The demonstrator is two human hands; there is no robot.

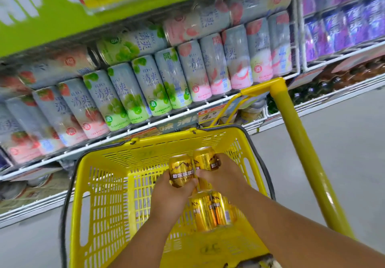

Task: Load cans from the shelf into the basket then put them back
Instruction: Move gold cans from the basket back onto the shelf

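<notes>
A yellow plastic basket (104, 184) stands on the floor in front of the shelf. Inside it, my left hand (168, 201) grips a gold beer can (180, 169), and my right hand (225, 174) grips a second gold can (205, 158) right beside it. Both hands sit low within the basket, and the two held cans touch. Two more gold cans (212, 209) lie side by side on the basket floor under my right forearm.
The white wire shelf (145, 126) behind the basket carries rows of tall pastel drink cans (145, 84). Purple cans (343, 34) fill the bay at the right. The basket's yellow pull handle (300, 142) rises at the right over grey floor (343, 142).
</notes>
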